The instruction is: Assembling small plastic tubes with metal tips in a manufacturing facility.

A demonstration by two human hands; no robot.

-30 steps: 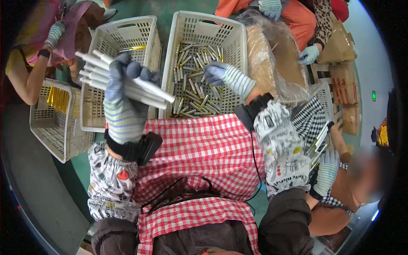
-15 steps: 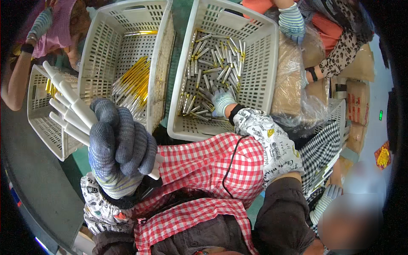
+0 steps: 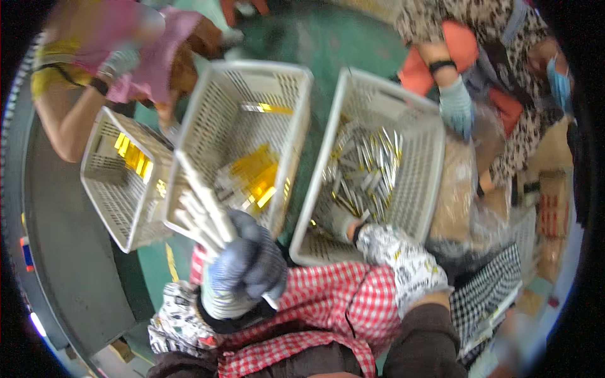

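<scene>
The left hand (image 3: 246,258), in a blue-grey glove, is closed in a fist around a bundle of white sticks (image 3: 208,201). Their long axes run almost side by side, slanting from the lower right up to the far left; the longer ends point over the near left part of the middle crate (image 3: 220,94), and a short end shows below the fist.

The right hand (image 3: 340,220) reaches into the right crate (image 3: 413,183), just inside its near edge, toward the near left corner. It is blurred, so I cannot tell whether its fingers are spread or pinching anything. Short silver tubes (image 3: 365,164) lie beyond it on that crate's floor at mixed angles; those nearer the right edge mostly run lengthwise.

Yellow-and-silver sticks (image 3: 255,173) lie slantwise toward the middle crate's near right corner. More yellow sticks (image 3: 133,154) lean inside the left crate (image 3: 113,183), near its far end.
</scene>
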